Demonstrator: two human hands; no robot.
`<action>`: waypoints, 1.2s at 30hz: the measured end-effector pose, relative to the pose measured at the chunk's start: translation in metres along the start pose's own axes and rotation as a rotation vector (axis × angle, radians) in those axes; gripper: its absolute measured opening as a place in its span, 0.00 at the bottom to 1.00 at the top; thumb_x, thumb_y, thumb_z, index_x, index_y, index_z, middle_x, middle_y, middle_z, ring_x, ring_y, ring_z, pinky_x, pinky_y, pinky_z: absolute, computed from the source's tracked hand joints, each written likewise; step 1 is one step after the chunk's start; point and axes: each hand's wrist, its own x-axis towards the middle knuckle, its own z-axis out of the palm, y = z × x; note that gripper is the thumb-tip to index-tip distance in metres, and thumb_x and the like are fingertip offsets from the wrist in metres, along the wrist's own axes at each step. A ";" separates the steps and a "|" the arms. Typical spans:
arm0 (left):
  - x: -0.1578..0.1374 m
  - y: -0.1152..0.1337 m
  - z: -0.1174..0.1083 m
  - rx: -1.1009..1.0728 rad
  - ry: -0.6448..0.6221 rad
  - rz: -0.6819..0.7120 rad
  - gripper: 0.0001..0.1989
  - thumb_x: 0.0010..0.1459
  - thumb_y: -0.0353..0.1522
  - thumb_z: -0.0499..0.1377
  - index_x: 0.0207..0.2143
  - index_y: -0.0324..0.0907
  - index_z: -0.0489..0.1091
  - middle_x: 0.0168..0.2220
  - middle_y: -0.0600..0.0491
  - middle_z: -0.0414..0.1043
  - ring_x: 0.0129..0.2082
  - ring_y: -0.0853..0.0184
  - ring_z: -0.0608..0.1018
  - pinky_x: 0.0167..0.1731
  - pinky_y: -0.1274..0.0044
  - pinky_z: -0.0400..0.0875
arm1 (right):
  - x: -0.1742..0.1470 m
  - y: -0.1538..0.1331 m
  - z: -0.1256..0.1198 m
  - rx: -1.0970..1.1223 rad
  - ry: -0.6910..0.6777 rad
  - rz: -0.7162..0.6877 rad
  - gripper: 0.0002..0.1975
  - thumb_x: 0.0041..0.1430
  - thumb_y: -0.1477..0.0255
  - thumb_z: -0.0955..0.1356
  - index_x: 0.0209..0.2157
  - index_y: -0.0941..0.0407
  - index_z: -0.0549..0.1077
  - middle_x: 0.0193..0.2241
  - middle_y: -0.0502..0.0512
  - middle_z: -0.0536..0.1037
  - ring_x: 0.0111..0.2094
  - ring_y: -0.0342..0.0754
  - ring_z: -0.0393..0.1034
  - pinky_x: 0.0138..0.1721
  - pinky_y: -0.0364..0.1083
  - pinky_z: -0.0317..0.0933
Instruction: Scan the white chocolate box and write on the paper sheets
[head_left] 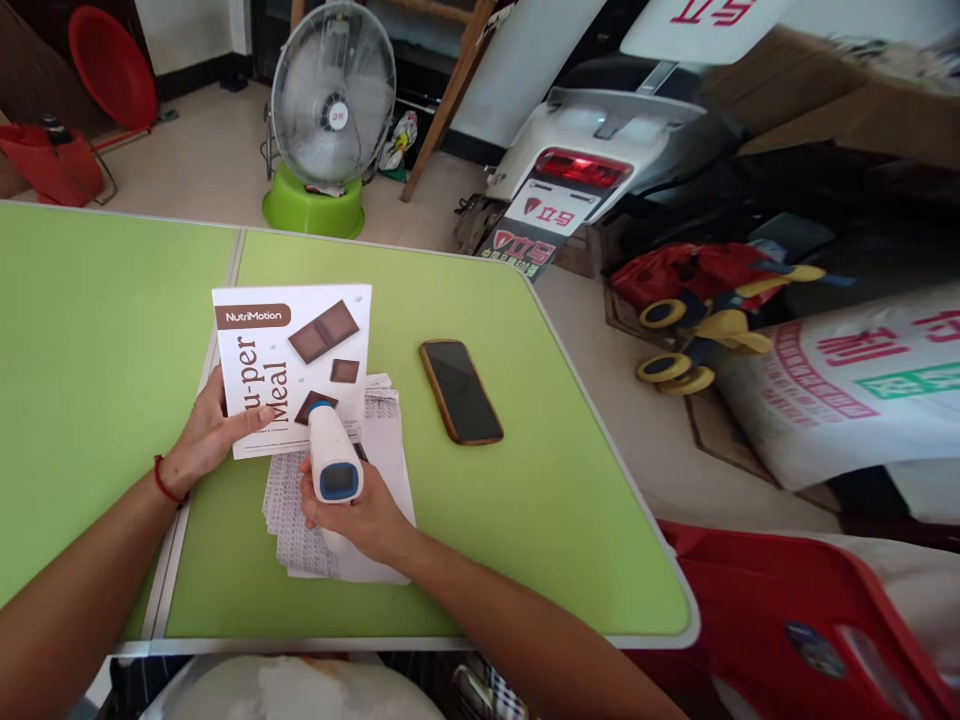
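Note:
My left hand (217, 425) grips a white NutriMotion box (255, 380) by its lower left edge, thumb across the front. Brown chocolate-like pieces are printed on its face, which is turned toward me. In my right hand (360, 515) is a white infrared thermometer (332, 440) with a blue-framed screen facing me. Its blue nose points at the lower part of the box; whether they touch I cannot tell. Beneath both hands lies a loose stack of printed papers (386, 450). A dark-screened phone (461, 390) in a brown case rests to the right of the papers.
The green table (525, 550) has a metal seam left of the papers and a pale rim. Beyond it stand a fan (334, 100) on a green stool (311, 205) and a white scooter (577, 160). A red plastic chair (765, 590) is at the right, near a filled sack (840, 380).

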 end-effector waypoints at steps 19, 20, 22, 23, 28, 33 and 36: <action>0.000 0.003 0.000 0.013 -0.025 -0.007 0.31 0.43 0.42 0.70 0.46 0.38 0.65 0.49 0.42 0.72 0.46 0.51 0.75 0.44 0.62 0.71 | 0.003 -0.010 0.002 0.109 -0.005 0.073 0.16 0.34 0.69 0.76 0.28 0.55 0.71 0.18 0.44 0.71 0.20 0.41 0.64 0.25 0.44 0.63; 0.001 0.003 0.000 0.022 -0.025 -0.005 0.31 0.43 0.43 0.70 0.46 0.38 0.65 0.48 0.42 0.72 0.46 0.51 0.75 0.44 0.62 0.71 | 0.003 -0.011 0.002 0.110 -0.002 0.072 0.15 0.34 0.69 0.76 0.28 0.55 0.71 0.18 0.44 0.71 0.20 0.41 0.64 0.25 0.45 0.63; 0.000 0.003 -0.001 0.033 -0.026 0.000 0.31 0.44 0.43 0.70 0.47 0.37 0.65 0.49 0.41 0.71 0.47 0.51 0.75 0.45 0.61 0.71 | 0.003 -0.011 0.002 0.104 0.003 0.072 0.14 0.35 0.70 0.75 0.27 0.55 0.71 0.18 0.44 0.71 0.20 0.41 0.64 0.26 0.45 0.63; 0.000 0.003 -0.001 0.033 -0.028 -0.001 0.31 0.44 0.43 0.70 0.47 0.37 0.65 0.50 0.41 0.71 0.47 0.50 0.75 0.45 0.61 0.71 | 0.003 -0.010 0.002 0.093 0.005 0.073 0.13 0.36 0.71 0.74 0.27 0.55 0.71 0.19 0.44 0.71 0.20 0.41 0.63 0.26 0.45 0.62; -0.001 0.004 0.000 0.010 -0.028 -0.021 0.31 0.44 0.42 0.70 0.46 0.38 0.65 0.49 0.42 0.71 0.46 0.51 0.76 0.43 0.62 0.72 | 0.003 -0.007 0.001 0.012 0.010 0.044 0.09 0.38 0.71 0.73 0.23 0.54 0.69 0.19 0.45 0.70 0.21 0.42 0.63 0.26 0.45 0.62; 0.000 0.004 -0.001 0.039 -0.017 -0.024 0.30 0.43 0.43 0.70 0.45 0.38 0.65 0.47 0.43 0.73 0.46 0.51 0.75 0.43 0.62 0.72 | 0.003 -0.008 0.001 0.015 0.006 0.049 0.09 0.39 0.71 0.72 0.26 0.54 0.70 0.20 0.45 0.70 0.21 0.42 0.63 0.26 0.45 0.62; 0.000 0.004 -0.001 0.026 -0.027 -0.024 0.30 0.44 0.43 0.70 0.45 0.38 0.65 0.48 0.42 0.72 0.47 0.51 0.75 0.44 0.62 0.72 | 0.003 -0.009 0.001 -0.027 -0.013 0.039 0.06 0.40 0.73 0.71 0.23 0.54 0.70 0.19 0.45 0.70 0.21 0.42 0.63 0.27 0.45 0.63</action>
